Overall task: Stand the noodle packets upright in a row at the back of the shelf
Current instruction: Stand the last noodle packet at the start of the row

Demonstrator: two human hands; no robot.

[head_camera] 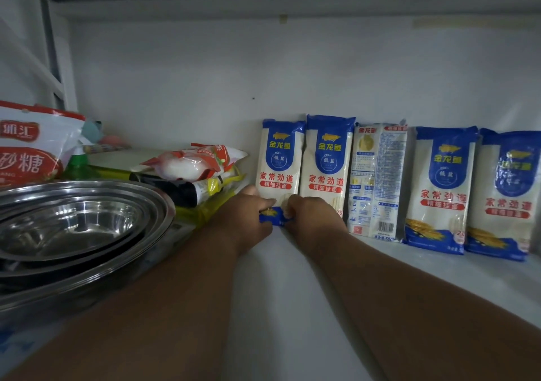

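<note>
Several blue-and-white noodle packets stand upright in a row against the white back wall of the shelf. The leftmost packet (278, 158) is gripped at its bottom end by both hands: my left hand (248, 213) on its left lower corner, my right hand (311, 216) on its right lower corner. Beside it stand a second packet (328, 161), a third packet (377, 175) turned with its printed back facing out, a fourth packet (442, 187) and a fifth packet (506, 193) at the right edge.
Stacked steel bowls (73, 228) fill the left front. Behind them are a red-and-white sugar bag (32, 146), a green spray bottle (77, 161) and a pile of bags (196, 164) next to the leftmost packet. The white shelf floor (292, 292) runs forward between my forearms.
</note>
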